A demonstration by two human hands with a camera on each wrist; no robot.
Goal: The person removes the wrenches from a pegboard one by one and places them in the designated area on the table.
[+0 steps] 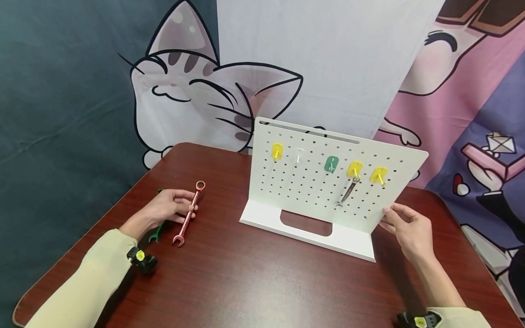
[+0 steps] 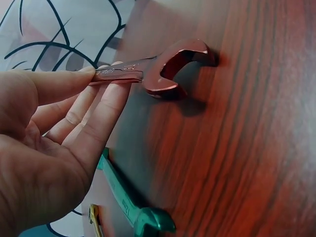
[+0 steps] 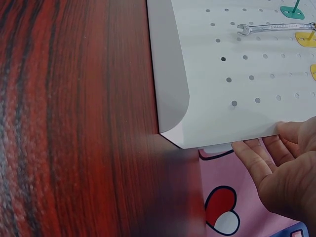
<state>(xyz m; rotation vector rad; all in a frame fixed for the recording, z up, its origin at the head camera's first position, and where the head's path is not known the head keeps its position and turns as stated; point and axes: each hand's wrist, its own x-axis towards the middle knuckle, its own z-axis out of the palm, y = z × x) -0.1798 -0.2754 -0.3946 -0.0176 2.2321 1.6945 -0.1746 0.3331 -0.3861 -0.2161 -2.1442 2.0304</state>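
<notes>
Between thumb and fingers, my left hand (image 1: 169,207) pinches a red combination wrench (image 1: 189,216), its ring end pointing away and its open end toward me. In the left wrist view the open end (image 2: 173,74) stands just off the wood. Under that hand lies a green wrench (image 2: 123,195), partly hidden. My right hand (image 1: 411,228) grips the right edge of a white pegboard (image 1: 311,182), thumb in front and fingers behind. A silver wrench (image 1: 348,191) hangs from a yellow hook (image 1: 354,169) on the board.
Other hooks on the board are a yellow one (image 1: 277,151) at left, a clear one (image 1: 298,156), a green one (image 1: 331,164) and a yellow one (image 1: 378,176) at right. A brass-coloured piece (image 2: 95,219) lies beside the green wrench. A cartoon cloth hangs behind the brown table (image 1: 229,282).
</notes>
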